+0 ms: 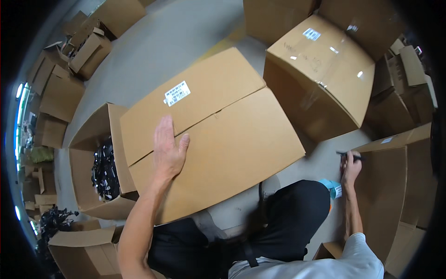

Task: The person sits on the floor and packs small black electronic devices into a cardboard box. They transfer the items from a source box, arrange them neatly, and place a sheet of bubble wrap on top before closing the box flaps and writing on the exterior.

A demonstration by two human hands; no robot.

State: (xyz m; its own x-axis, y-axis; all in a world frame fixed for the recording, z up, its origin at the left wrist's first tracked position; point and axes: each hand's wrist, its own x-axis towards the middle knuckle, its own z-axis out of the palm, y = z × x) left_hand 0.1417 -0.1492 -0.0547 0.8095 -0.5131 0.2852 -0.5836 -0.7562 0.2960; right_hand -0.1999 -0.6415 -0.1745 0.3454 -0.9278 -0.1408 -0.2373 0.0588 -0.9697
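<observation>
A large brown cardboard box (232,139) lies in front of me with its two top flaps closed along a middle seam. A white printed label (177,93) sticks to its far flap. Across the seam near the box's left end rests my left hand (170,151), flat with its fingers stretched out. Out to the right, my right hand (351,169) is closed around a slim black marker pen (355,157), apart from the box. Below that hand, by my knee, is a light-blue roll (330,187) with a white label.
An open carton (121,160) at the left holds black plastic-looking pieces (104,168). A taped box (332,60) stands at the far right, and a tall carton (385,186) rises beside my right arm. Another open carton (83,251) sits at the lower left. Grey floor (186,28) stretches beyond.
</observation>
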